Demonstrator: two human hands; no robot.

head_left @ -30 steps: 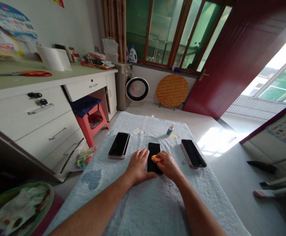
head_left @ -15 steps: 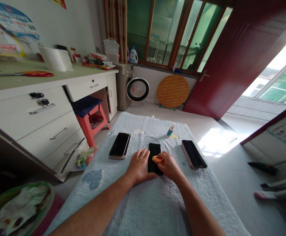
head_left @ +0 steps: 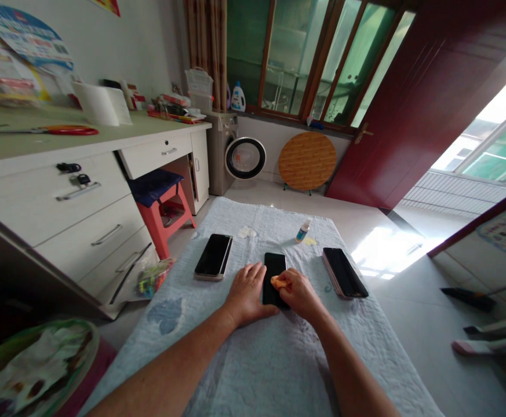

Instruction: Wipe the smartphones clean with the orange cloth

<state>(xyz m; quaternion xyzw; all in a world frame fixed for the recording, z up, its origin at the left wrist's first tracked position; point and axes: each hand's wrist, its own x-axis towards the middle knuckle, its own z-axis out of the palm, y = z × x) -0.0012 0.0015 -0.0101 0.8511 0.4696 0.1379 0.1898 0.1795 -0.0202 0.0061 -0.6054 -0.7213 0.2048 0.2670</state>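
Observation:
A black smartphone (head_left: 274,263) lies flat, screen up, on a table spread with a pale blue quilted cloth (head_left: 253,370). My left hand (head_left: 246,295) steadies it, fingers along its left edge and thumb across its bottom end. Pinched in my right hand (head_left: 298,292) is a small orange cloth (head_left: 279,282), pressed against the phone's screen. To the left rests a stack of phones (head_left: 213,256), a dark screen uppermost. Another stack of phones (head_left: 345,272) sits on the right. Beyond my right hand stands a small spray bottle (head_left: 302,231) with a blue label.
On the left is a white desk (head_left: 87,214) with a paper roll (head_left: 98,104) and red-handled scissors (head_left: 70,130). A red stool (head_left: 161,217) is tucked beside it. A bin (head_left: 91,359) stands at lower left. Behind are an open-doored washing machine (head_left: 221,153) and a round wooden tabletop (head_left: 307,161).
The whole view has shifted slightly to the right. My hands, the orange cloth and the phones keep practically the same positions relative to one another.

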